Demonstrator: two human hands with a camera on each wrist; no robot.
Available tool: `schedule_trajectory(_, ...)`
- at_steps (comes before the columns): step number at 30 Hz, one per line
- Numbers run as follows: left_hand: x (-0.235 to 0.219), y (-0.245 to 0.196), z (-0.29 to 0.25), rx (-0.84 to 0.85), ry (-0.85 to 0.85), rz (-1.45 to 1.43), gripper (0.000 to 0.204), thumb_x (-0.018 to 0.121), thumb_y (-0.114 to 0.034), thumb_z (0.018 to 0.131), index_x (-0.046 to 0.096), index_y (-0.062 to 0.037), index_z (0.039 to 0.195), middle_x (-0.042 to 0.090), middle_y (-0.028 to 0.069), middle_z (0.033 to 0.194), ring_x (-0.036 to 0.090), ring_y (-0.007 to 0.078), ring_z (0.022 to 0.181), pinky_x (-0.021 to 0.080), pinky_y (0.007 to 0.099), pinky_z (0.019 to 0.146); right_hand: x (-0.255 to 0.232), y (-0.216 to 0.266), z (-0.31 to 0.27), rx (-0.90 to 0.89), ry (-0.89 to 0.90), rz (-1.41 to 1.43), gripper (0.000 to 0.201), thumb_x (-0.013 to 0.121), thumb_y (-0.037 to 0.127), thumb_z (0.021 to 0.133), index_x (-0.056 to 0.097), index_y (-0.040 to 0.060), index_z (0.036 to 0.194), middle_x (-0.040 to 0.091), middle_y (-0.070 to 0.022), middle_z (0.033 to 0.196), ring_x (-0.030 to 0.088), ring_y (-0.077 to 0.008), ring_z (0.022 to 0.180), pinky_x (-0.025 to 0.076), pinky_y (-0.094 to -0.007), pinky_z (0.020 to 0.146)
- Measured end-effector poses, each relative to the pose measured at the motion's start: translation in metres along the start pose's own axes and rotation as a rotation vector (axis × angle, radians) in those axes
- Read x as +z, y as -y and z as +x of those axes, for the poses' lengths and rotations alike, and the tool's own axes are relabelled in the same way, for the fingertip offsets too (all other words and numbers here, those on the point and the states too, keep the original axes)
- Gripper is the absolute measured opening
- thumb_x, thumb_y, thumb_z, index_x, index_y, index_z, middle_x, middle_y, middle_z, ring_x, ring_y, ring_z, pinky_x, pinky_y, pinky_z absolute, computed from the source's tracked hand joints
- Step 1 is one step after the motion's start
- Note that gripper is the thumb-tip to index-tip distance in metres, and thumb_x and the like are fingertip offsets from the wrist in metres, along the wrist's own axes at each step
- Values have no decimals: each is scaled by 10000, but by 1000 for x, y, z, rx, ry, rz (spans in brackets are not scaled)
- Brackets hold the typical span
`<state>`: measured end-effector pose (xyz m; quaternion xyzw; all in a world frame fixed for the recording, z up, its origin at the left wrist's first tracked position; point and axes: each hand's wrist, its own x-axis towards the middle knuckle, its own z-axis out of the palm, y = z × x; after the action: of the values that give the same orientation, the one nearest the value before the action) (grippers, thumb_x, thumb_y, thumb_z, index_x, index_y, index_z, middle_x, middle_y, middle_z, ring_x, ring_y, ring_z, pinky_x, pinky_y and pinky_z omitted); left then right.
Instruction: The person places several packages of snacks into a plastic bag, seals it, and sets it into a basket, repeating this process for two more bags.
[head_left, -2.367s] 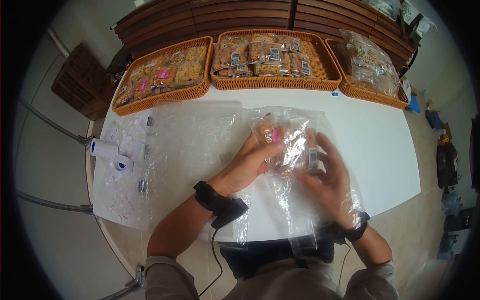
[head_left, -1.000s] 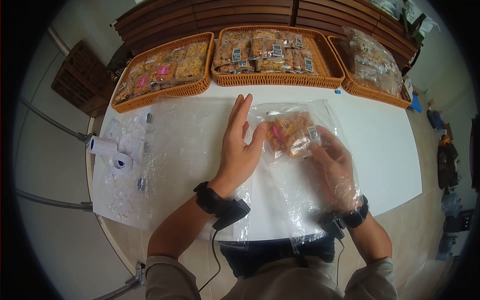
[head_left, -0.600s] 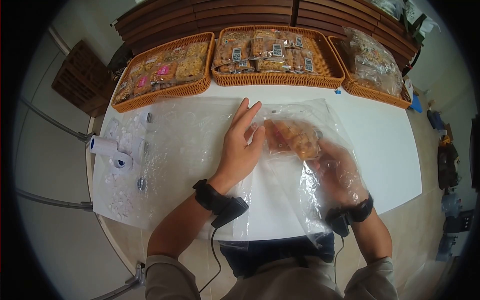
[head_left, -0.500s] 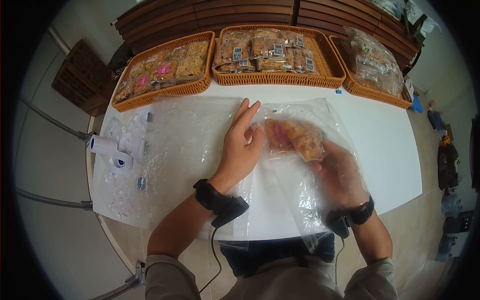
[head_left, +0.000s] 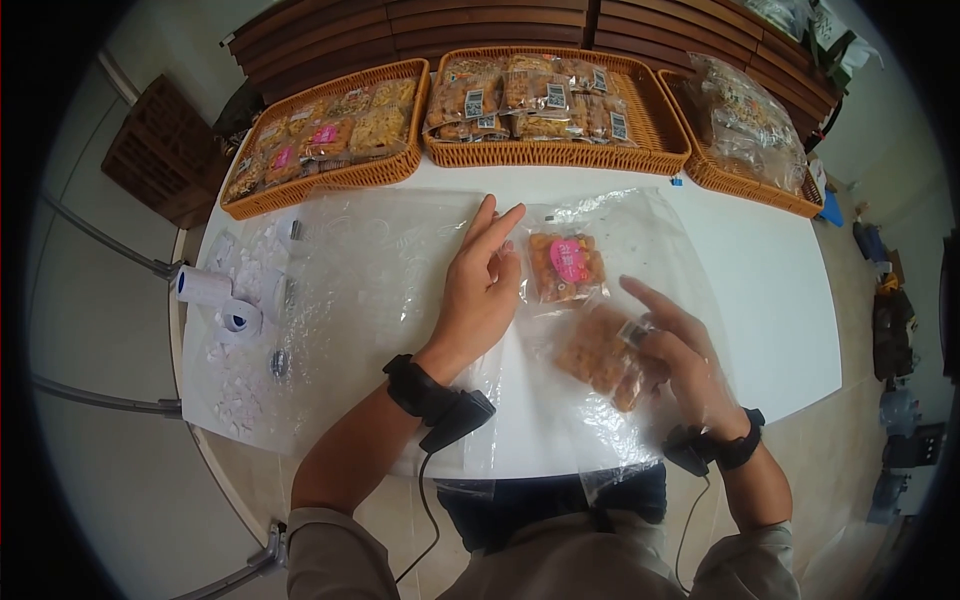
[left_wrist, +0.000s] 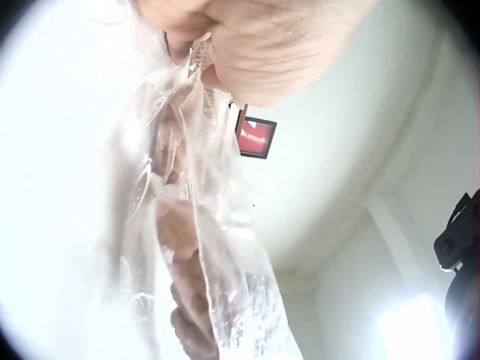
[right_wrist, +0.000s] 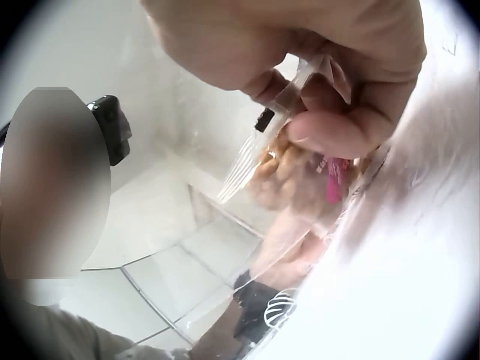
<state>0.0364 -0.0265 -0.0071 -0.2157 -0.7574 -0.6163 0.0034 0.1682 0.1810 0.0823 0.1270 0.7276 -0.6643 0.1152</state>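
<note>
A large clear plastic bag (head_left: 655, 225) lies on the white table, with my left hand (head_left: 477, 290) at its left edge. In the left wrist view, plastic film (left_wrist: 187, 135) gathers between the left hand's fingers and thumb. Inside the bag, toward its far end, rests a snack packet with a pink label (head_left: 566, 262). My right hand (head_left: 685, 365), seen through the film, pinches the edge of a second snack packet (head_left: 600, 350) nearer to me. This packet is blurred and tilted, with a dark-and-white sticker at its corner.
Wicker baskets of snack packets, left (head_left: 325, 190) and middle (head_left: 555, 158), line the table's back. A third basket (head_left: 735, 190) at right holds bulky clear bags. Flat plastic bags (head_left: 370, 260) lie left of my left hand, beside label rolls (head_left: 203, 286) and white scraps (head_left: 235, 390).
My left hand has gone from the packets to the bag's edge. The right hand has drawn one packet toward me, apart from the pink-labelled packet, which now lies flat and uncovered by the other.
</note>
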Motion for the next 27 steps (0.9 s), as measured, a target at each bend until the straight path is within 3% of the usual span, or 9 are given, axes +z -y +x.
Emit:
schedule_trajectory(2,1,2,1,15,-8,-1,416,484,-25,979,544,-48,1390,313,271,1563,453,278,1376,451,271,908,-5,-2,6,-38,106,-96,542,503,168,945,450,-14,1453,641,-102,949,615,-127,825,501,-264,742)
schedule_trajectory(5,1,2,1,2,-8,5,413,486,-22,979,551,-53,1385,314,272,1562,457,275,1374,451,265,903,2,-15,19,-86,83,54,570,518,158,925,449,27,1476,672,-126,1023,624,-131,928,463,-264,887)
schedule_trajectory(8,-1,-4,0,-39,14,-1,413,486,-17,978,556,-59,1383,312,275,1562,459,274,1374,452,263,901,2,-7,28,-19,103,-53,617,541,158,901,427,46,1497,694,-157,1059,639,-151,976,468,-276,916)
schedule_trajectory(11,-1,-4,0,-35,21,3,409,482,-11,977,565,-60,1375,305,283,1562,462,278,1375,455,262,895,9,0,30,-62,75,-196,637,555,168,895,415,57,1506,709,-165,1025,655,-169,954,475,-285,916)
schedule_trajectory(14,-1,-3,0,-22,22,10,406,477,-7,976,573,-57,1368,296,294,1561,464,283,1375,459,262,889,11,4,38,-41,110,-305,658,539,96,901,359,57,1533,706,-106,948,645,-141,934,467,-294,922)
schedule_trajectory(17,-1,-5,0,-45,26,-10,407,474,-3,975,575,-54,1365,290,303,1560,463,288,1376,461,262,887,10,6,45,19,119,-364,631,538,94,901,401,74,1517,711,-127,1027,642,-139,984,463,-295,947)
schedule_trajectory(22,-1,-5,0,-52,31,-25,413,471,2,971,571,-49,1368,287,306,1560,458,297,1378,462,262,899,4,-14,58,-126,219,-309,583,551,159,903,472,100,1478,715,-152,1070,655,-157,972,466,-300,957)
schedule_trajectory(25,-1,2,0,15,18,36,437,459,7,982,549,-72,1403,261,200,1614,516,44,1090,429,193,813,5,-13,57,-134,255,-275,579,547,153,909,469,118,1482,712,-148,1086,642,-155,1002,460,-299,966)
schedule_trajectory(27,-2,-2,0,-26,26,-5,427,465,12,970,564,-58,1380,279,264,1580,469,216,1288,446,247,907,5,-8,55,-91,257,-277,587,550,151,909,459,124,1489,709,-155,1091,634,-157,1020,456,-301,973)
